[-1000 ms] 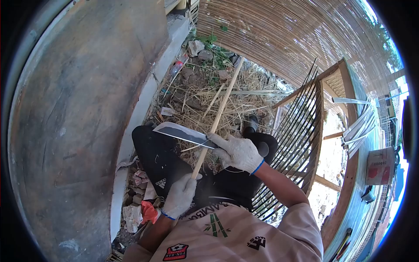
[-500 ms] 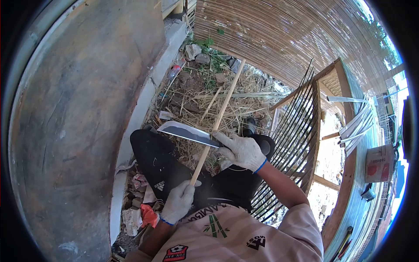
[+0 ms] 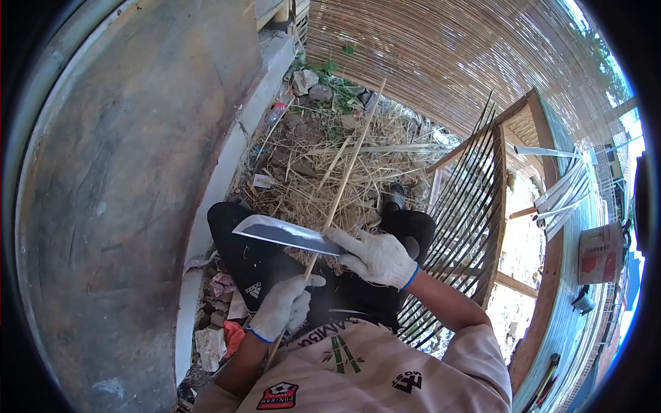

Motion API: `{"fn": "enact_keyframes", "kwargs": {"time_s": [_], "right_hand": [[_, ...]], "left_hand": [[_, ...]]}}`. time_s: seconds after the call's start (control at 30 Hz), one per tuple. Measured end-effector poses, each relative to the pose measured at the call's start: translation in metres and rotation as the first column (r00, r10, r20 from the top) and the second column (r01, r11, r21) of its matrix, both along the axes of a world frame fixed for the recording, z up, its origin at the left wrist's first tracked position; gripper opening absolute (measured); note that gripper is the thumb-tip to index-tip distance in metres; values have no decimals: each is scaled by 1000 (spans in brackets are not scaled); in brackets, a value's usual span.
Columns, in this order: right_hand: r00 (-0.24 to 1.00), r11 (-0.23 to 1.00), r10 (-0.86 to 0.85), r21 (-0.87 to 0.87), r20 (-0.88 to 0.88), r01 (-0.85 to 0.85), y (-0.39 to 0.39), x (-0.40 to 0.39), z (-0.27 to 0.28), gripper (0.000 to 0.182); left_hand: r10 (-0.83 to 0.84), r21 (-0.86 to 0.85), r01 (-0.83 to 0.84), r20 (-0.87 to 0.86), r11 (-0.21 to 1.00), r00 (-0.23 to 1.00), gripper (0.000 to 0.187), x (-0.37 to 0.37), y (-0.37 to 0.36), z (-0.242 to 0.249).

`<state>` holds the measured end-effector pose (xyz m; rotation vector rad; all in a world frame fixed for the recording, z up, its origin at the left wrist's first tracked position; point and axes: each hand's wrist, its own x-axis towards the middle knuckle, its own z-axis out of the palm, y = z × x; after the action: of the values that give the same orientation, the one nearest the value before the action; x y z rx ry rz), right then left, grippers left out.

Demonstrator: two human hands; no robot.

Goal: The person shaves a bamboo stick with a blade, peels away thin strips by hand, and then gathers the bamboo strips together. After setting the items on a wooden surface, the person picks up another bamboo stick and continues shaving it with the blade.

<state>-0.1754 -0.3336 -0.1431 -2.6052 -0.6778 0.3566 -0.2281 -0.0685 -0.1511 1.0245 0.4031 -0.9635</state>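
Steady the broad grey steel blade (image 3: 281,235), gripped by your white-gloved right hand (image 3: 381,258), across the slim pale wooden strip (image 3: 346,179), just ahead of your white-gloved left hand (image 3: 281,306), whose fingers pinch the strip.

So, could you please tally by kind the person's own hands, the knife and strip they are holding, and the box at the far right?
Left hand and right hand, both gloved: 2
Knife: 1
Held strip: 1
Box: 1
Total: 5
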Motion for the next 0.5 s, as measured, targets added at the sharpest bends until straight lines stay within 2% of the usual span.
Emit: {"fn": "enact_keyframes", "kwargs": {"time_s": [0.03,0.07,0.1,0.17,0.23,0.3,0.37,0.43,0.5], "right_hand": [[998,998,67,-18,0,-67,8,-5,2,57],[994,993,112,-23,-5,-112,13,-8,8,57],[994,994,110,-19,-2,-110,15,-8,8,57],[993,993,119,-26,4,-119,16,-7,5,57],[996,996,85,-12,35,-84,11,-2,2,57],[998,998,-18,-60,52,21,4,10,5,57],[997,997,-75,-16,32,75,-8,20,-1,56],[982,989,-145,40,123,141,-18,32,-4,56],[977,982,-187,14,100,186,-29,43,-3,55]], "left_hand": [[-2,6,2,2,1000,1000,42,2,-1,0],[20,-71,-23,-50,997,999,42,3,-1,0],[36,-147,-51,-103,988,994,42,4,-1,-1],[38,-176,-57,-110,983,993,41,4,2,-4],[38,-212,-62,-117,975,992,41,2,5,-5],[26,-188,-46,-111,981,993,40,-1,7,-2],[19,-188,-39,-107,981,994,40,-7,7,-1],[12,-185,-31,-103,982,995,40,-14,7,0],[-3,-145,-7,-70,989,998,40,-19,7,1]]}}
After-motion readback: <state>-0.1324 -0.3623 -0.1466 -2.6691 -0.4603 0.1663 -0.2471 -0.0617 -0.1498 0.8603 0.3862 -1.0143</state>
